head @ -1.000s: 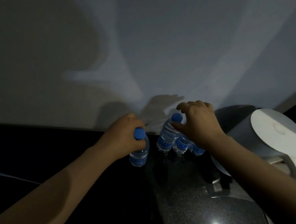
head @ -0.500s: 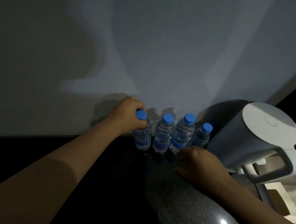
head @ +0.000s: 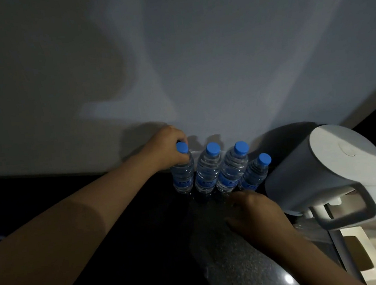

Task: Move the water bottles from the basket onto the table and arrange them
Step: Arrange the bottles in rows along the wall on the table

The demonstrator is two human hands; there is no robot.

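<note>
Against the wall, left hand (head: pixel 164 148) still gripping leftmost bottle (head: pixel 183 172), scene unchanged

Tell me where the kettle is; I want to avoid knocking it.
In the head view the kettle stands at the right, on the table, just right of the bottle row, beside the right hand.

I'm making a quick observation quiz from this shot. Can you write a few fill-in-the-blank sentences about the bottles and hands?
1. ____ bottles stand in a row on the table.
2. The left hand grips the ____most bottle near its cap.
3. Every cap is coloured ____.
4. The right hand lies on the table, holding ____; the white kettle stands to its right.

Missing words: four; left; blue; nothing
</note>
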